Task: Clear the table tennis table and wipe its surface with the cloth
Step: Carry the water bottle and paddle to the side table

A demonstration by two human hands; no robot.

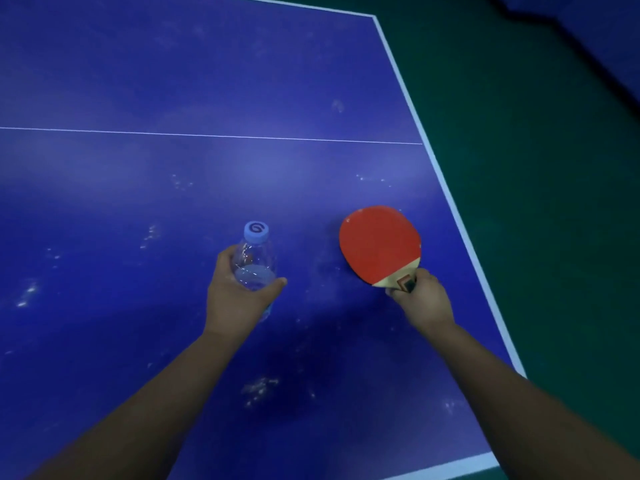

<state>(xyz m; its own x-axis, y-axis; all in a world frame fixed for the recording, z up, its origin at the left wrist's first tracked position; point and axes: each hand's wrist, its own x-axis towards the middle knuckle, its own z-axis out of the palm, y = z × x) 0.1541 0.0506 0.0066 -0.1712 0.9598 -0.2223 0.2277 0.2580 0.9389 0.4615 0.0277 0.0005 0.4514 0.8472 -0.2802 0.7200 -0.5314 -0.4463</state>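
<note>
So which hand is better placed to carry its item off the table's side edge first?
The right hand. It grips the paddle by the handle close to the table's white side line; the left hand holds the bottle farther in.

Dark green floor (dimly lit); perhaps another blue table top right.

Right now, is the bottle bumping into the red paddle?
Apart. The head view shows bare blue table between the bottle and the red paddle.

Bottle and paddle in hand
</note>
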